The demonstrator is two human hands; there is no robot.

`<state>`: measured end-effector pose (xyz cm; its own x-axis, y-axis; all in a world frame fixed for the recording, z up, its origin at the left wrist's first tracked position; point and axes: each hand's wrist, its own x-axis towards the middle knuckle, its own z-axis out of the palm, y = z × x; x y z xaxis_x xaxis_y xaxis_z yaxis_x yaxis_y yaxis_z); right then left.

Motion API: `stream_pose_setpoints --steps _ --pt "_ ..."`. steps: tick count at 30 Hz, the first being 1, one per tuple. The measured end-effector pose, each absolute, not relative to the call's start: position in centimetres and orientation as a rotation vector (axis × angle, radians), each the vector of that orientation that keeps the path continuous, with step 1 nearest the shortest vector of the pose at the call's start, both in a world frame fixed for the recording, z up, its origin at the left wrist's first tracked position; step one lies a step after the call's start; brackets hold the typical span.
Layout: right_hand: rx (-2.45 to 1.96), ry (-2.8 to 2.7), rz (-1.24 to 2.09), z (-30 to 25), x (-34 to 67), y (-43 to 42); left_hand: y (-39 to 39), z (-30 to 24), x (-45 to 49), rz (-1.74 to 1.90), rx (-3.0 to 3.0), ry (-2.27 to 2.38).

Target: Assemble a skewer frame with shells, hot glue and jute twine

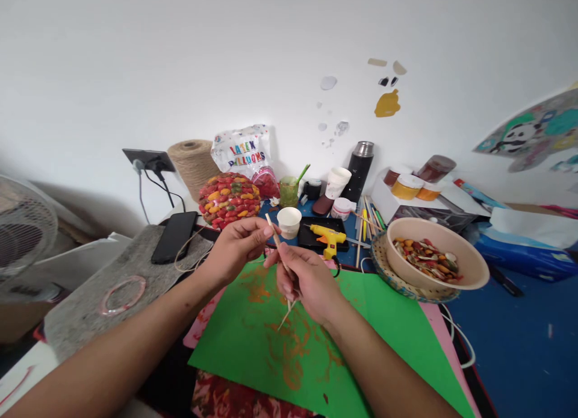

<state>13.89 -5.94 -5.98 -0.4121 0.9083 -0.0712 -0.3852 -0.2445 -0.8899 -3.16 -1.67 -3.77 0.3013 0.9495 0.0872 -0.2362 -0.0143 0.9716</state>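
My right hand (311, 279) is closed around a thin pale stick (283, 262) that looks wound with twine, held at a tilt above a green sheet (334, 352) smeared with orange-brown. At the stick's upper end, my left hand (241, 243) pinches with thumb and forefinger. Thin pale ends (285, 317) stick out below my right hand. A loose loop of twine (180, 258) lies by my left wrist; where it leads is hidden behind the hand.
A yellow glue gun (329, 236) rests on a black tray beyond my hands, beside a paper cup (289, 220). To the right stands a bowl (472, 270) of painted seeds or shells. A seed-covered ball (229, 200), a twine spool (192, 165) and a phone (174, 237) are at left.
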Motion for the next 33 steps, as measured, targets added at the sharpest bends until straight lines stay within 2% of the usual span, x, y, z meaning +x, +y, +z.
stream_pose_setpoints --steps 33 --pt "-0.808 -1.055 1.736 -6.09 13.89 -5.93 -1.67 -3.8 -3.13 1.187 1.202 0.789"
